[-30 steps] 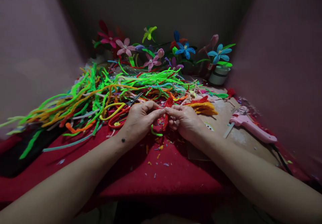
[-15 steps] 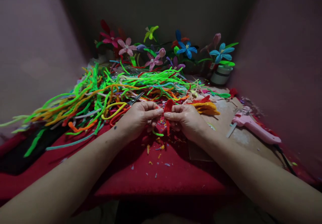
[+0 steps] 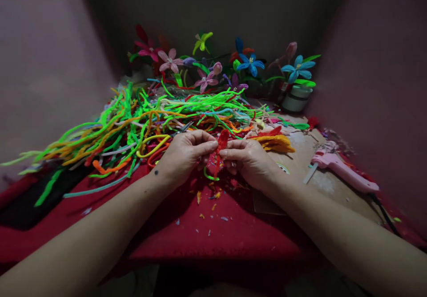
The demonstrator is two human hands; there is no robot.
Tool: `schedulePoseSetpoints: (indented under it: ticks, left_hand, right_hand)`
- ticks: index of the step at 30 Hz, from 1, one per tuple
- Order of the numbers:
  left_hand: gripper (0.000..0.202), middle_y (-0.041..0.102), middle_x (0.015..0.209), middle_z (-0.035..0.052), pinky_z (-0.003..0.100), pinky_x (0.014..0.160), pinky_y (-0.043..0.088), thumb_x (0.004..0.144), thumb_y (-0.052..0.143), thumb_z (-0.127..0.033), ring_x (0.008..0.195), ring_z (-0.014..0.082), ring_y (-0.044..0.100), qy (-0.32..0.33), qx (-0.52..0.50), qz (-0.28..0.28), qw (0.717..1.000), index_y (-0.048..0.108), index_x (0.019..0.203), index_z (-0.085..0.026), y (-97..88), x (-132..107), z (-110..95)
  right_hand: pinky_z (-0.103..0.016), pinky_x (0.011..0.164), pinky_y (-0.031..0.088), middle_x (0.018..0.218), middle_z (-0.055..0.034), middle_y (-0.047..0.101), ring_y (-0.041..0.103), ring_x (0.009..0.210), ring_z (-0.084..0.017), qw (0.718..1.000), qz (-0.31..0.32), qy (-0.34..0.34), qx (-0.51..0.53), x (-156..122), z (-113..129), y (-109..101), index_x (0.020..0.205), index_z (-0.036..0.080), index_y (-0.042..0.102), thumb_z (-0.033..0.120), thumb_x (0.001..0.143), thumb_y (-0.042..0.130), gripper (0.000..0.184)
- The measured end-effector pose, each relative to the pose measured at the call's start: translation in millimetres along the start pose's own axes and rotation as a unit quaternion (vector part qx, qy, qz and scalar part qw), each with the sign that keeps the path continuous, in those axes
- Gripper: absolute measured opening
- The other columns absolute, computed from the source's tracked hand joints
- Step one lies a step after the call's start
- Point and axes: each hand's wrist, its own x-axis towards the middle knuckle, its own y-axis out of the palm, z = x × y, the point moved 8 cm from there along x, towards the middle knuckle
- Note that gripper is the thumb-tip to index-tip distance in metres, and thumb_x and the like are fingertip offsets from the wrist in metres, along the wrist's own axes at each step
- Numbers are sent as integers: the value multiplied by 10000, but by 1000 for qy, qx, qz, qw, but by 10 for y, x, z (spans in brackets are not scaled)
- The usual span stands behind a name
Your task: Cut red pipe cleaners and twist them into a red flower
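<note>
A fuzzy red pipe-cleaner petal [image 3: 223, 142] stands upright between my hands, its narrow end pointing down. My left hand [image 3: 191, 151] pinches it from the left with thumb and index finger. From the other side my right hand [image 3: 245, 155] grips it, the thumb across its lower part. Below the fingers a short bright green pipe cleaner [image 3: 211, 176] lies curved on the red cloth. Scissors with yellow and red handles [image 3: 155, 144] rest just beyond my left hand. Orange pipe-cleaner petals [image 3: 275, 143] lie behind my right hand.
A tangled heap of coloured pipe cleaners [image 3: 126, 114] spreads across the left and back. Finished fuzzy flowers [image 3: 251, 64] stand behind it, near a pale jar [image 3: 298, 99]. A pink glue gun [image 3: 345, 168] lies on cardboard [image 3: 322, 190] at right. Scraps dot the red cloth [image 3: 200, 239].
My left fingers have come in from beside the red petal to touch it. The petal is turned slightly in my grip. The whole view has shifted a little.
</note>
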Motion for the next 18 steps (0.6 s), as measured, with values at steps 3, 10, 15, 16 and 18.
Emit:
schedulePoseSetpoints:
  ticks: [3, 10, 15, 16, 18]
  left_hand:
    - [212, 594, 641, -20, 195, 433, 330, 705, 694, -315, 450, 61, 446, -3, 23, 11, 1000, 634, 834, -159, 24, -13, -13]
    - [200, 621, 671, -3, 202, 482, 362, 646, 740, -288, 520, 78, 502, 11, 66, -26, 997, 683, 771, -143, -15, -17, -55]
    - [201, 610, 663, -17, 203, 449, 354, 673, 708, -302, 461, 69, 485, -1, 18, 11, 1000, 656, 803, -157, 26, 1, 34]
    - [209, 618, 671, -11, 210, 460, 371, 674, 704, -309, 475, 80, 505, -9, 8, 26, 1000, 659, 811, -157, 51, -1, 55]
    - [193, 628, 674, 1, 232, 518, 418, 678, 697, -313, 534, 106, 545, -9, 11, 37, 999, 669, 776, -149, 82, -10, 53]
  right_hand:
    - [-231, 390, 216, 451, 55, 484, 350, 365, -53, 999, -15, -1, -42, 6, -8, -30, 603, 156, 583, 224, 646, 690, 134]
    - [-233, 388, 207, 423, 61, 453, 340, 357, -54, 998, -18, 9, -63, -13, -18, -16, 582, 162, 558, 199, 657, 634, 113]
    - [-240, 387, 182, 387, 65, 424, 314, 348, -54, 994, -33, 14, -102, -26, -24, -37, 527, 173, 515, 281, 676, 671, 241]
    - [-240, 387, 182, 379, 65, 417, 310, 347, -53, 994, -36, 13, -107, -26, -21, -39, 512, 173, 507, 294, 673, 678, 264]
    - [-239, 383, 183, 365, 65, 407, 307, 341, -51, 993, -38, 9, -110, -25, -15, -37, 481, 171, 498, 302, 661, 690, 293]
